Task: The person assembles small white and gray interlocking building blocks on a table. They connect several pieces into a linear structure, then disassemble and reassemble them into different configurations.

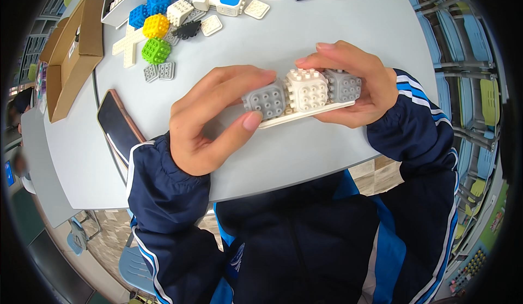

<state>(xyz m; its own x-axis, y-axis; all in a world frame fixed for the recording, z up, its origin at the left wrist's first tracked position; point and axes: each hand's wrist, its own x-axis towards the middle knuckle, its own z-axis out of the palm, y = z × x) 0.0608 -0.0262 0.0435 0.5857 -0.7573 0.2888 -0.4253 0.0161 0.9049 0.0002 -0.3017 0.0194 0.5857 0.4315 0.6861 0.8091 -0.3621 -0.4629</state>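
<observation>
Between my hands, above the near part of the table, is a row of studded cube blocks on a flat white plate. A grey block forms its left end, a white block its middle, and another grey block its right end. My left hand is closed on the left grey block, thumb in front and fingers over the top. My right hand wraps round the right end, its lower fingers under the plate. Parts of the right grey block are hidden by my fingers.
Loose blue, yellow, green and white blocks lie at the far side with small flat white plates. A white cross piece, a phone, a cardboard box and a white tray are on the left.
</observation>
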